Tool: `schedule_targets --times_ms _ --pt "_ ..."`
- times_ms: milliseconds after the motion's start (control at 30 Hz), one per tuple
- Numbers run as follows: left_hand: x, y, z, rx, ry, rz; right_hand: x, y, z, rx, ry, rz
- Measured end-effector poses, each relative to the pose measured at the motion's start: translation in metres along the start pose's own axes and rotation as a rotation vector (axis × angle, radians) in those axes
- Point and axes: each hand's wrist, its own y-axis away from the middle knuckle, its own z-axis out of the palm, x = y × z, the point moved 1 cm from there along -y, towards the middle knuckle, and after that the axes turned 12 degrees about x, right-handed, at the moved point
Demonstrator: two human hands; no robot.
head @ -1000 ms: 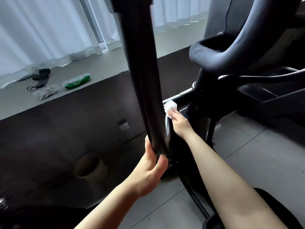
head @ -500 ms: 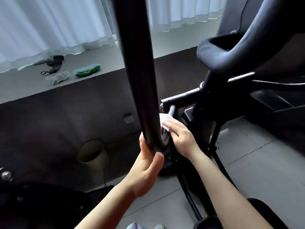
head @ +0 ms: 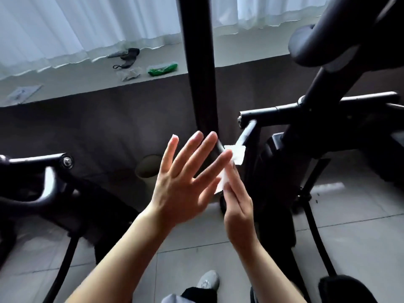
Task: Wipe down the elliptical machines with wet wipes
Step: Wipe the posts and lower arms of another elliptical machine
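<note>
1. Between the two machines, both hands were up off the frame: the left hand [head: 182, 184] was spread wide, fingers straight and apart, holding nothing, while the right hand [head: 237, 206] held the white wet wipe [head: 232, 164] against its straight fingers, apparently pinned from beneath by a thumb that was out of sight.
2. That wipe sat in the air just in front of the black upright bar [head: 200, 68] of the elliptical machine [head: 314, 119], touching no part of it as far as the view showed.
3. By my reading, this was a pause in the wiping, a moment for refolding or shifting the wipe, with the open palm close enough to help.
4. The next move called for a clean face of the wipe turned outward, then pressed flat onto a bar and run along it; the silver-edged link [head: 248, 132] beside the wipe looked the nearest candidate.
5. A second machine [head: 43, 171] stood at the left, so the job was likely far from finished.
6. Hard to call: motion blur smeared the fingertips and the wipe's edges, so its folds and dampness could not be judged.
7. Both machines were cut off by the frame, their pedals and consoles unseen, and deep shadow hid the lower frames.
8. Away on the window ledge [head: 65, 88] lay a green packet [head: 162, 68], possibly the wipes, though too small to confirm.
</note>
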Motion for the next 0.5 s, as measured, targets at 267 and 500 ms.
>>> schedule_targets --times_ms 267,500 --pt "-0.049 -0.04 0.018 -0.018 -0.286 0.326 0.055 -0.077 -0.01 0.132 0.283 0.069" --pt "-0.05 -0.044 0.023 -0.01 -0.197 0.337 0.094 -0.151 -0.02 0.218 0.098 0.598"
